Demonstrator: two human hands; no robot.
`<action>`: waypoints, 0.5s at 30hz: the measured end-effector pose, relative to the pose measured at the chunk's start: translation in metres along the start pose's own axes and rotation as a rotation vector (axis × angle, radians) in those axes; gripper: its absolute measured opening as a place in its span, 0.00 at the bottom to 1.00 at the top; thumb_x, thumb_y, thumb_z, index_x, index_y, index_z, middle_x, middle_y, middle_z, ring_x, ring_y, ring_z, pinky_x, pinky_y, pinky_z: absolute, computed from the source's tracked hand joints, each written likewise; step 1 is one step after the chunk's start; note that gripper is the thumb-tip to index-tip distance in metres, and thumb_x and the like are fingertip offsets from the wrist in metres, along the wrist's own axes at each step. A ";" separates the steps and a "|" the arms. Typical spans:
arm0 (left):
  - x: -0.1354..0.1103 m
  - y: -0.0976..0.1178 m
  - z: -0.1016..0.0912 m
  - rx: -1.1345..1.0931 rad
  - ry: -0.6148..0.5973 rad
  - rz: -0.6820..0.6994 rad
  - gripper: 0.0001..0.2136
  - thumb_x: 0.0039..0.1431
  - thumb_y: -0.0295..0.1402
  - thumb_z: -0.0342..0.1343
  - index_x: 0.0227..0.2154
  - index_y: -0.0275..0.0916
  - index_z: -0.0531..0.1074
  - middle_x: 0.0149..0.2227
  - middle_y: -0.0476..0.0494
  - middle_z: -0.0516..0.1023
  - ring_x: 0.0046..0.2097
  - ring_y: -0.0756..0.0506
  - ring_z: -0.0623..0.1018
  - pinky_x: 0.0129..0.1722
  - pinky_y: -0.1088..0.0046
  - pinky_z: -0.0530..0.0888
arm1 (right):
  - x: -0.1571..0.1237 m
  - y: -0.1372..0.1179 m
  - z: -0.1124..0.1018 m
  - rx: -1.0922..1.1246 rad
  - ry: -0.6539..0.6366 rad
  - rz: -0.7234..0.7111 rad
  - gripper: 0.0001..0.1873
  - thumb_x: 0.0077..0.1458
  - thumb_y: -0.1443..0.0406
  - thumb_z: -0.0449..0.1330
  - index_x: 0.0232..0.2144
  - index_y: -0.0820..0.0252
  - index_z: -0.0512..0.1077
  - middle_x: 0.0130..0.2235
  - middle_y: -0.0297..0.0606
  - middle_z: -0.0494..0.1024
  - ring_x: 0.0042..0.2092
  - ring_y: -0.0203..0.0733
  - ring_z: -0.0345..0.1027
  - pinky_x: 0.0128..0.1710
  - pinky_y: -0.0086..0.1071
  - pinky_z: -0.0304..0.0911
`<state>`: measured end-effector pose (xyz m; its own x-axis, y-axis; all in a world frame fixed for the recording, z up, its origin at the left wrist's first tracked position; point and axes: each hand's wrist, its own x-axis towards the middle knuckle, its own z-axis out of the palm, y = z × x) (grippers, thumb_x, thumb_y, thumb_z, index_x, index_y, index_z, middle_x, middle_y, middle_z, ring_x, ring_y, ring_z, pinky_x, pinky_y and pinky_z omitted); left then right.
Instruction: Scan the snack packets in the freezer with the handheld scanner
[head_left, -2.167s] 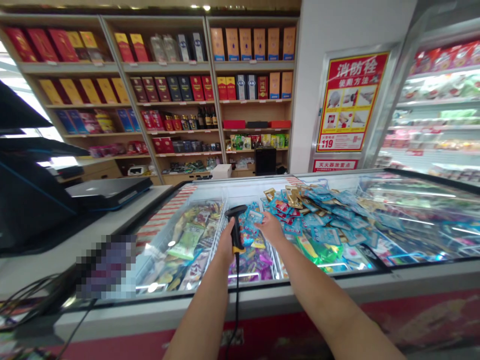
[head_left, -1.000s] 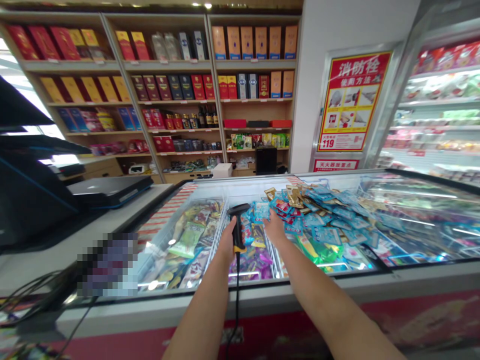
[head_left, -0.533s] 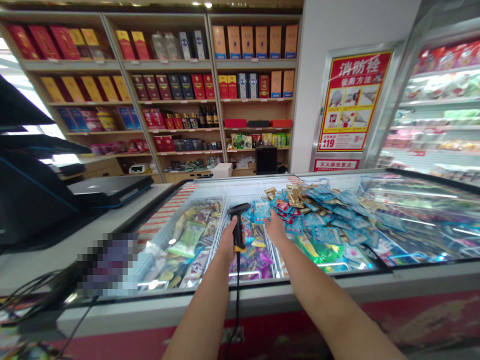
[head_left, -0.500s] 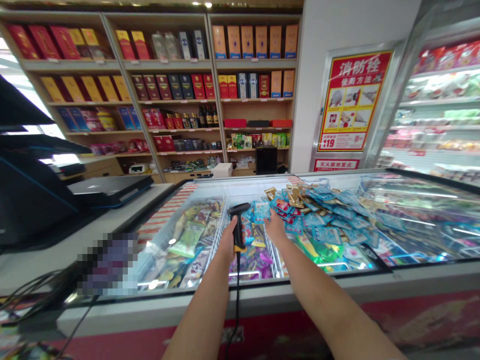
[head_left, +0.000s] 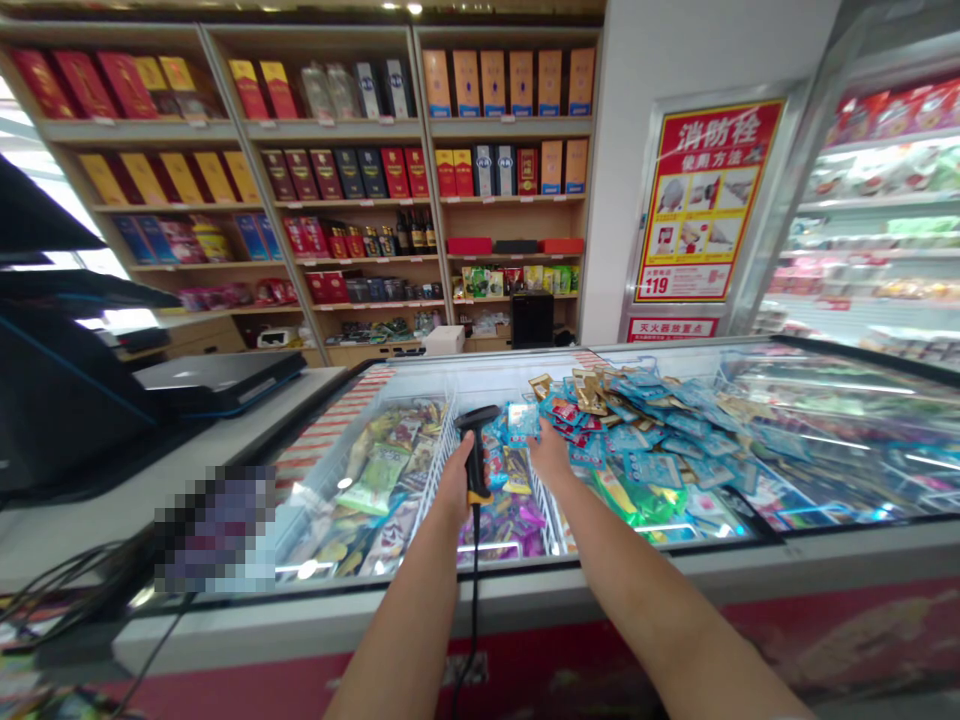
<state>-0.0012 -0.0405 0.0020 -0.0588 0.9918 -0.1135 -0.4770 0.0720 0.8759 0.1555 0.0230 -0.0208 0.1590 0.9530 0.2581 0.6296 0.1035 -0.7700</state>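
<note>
While the left hand (head_left: 452,488) is keeping the scanner (head_left: 475,465) about where it was two seconds ago, the right hand (head_left: 551,458) is now holding the packet (head_left: 521,422) a little farther right and squarer to view, and a yellow packet (head_left: 516,473) is showing more fully below it. The left fingers (head_left: 466,446) are wrapping around the scanner's black plastic grip, its foot showing yellow; a thin black cable (head_left: 475,560) is trailing down. The right fingers (head_left: 543,438) are pinching the flat, glossy blue packet by its lower right edge, above the freezer (head_left: 300,618) and just beside the scanner's head. Smooth glass is covering white wire baskets (head_left: 441,462) of bagged goods (head_left: 379,480). To the right, a loose pile (head_left: 652,425) of crinkled blue, gold and red packets is lying on the glass. Beyond, wooden shelves (head_left: 517,128) are carrying upright boxes (head_left: 493,84), beside a red poster (head_left: 709,205).
</note>
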 end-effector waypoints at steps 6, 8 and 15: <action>-0.001 0.000 0.001 0.016 0.013 -0.010 0.20 0.50 0.52 0.58 0.28 0.35 0.69 0.19 0.51 0.68 0.17 0.53 0.67 0.15 0.78 0.62 | -0.002 -0.003 -0.003 -0.007 0.014 0.038 0.26 0.58 0.67 0.53 0.59 0.67 0.62 0.52 0.50 0.74 0.55 0.49 0.67 0.53 0.34 0.58; -0.001 0.001 0.001 0.026 0.014 -0.018 0.21 0.50 0.52 0.57 0.27 0.35 0.69 0.18 0.51 0.68 0.17 0.53 0.67 0.15 0.78 0.62 | -0.002 -0.003 -0.004 -0.009 0.019 0.039 0.26 0.58 0.67 0.53 0.59 0.67 0.62 0.52 0.50 0.74 0.55 0.50 0.67 0.53 0.34 0.58; -0.002 0.000 0.001 0.045 0.020 -0.007 0.22 0.48 0.54 0.58 0.27 0.35 0.69 0.18 0.51 0.68 0.17 0.53 0.66 0.15 0.78 0.61 | -0.001 -0.004 -0.004 -0.016 0.013 0.036 0.26 0.58 0.68 0.53 0.59 0.68 0.61 0.51 0.50 0.75 0.53 0.51 0.68 0.53 0.36 0.58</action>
<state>0.0001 -0.0418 0.0031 -0.0734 0.9890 -0.1285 -0.4376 0.0838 0.8952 0.1564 0.0200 -0.0159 0.1917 0.9522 0.2380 0.6353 0.0645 -0.7696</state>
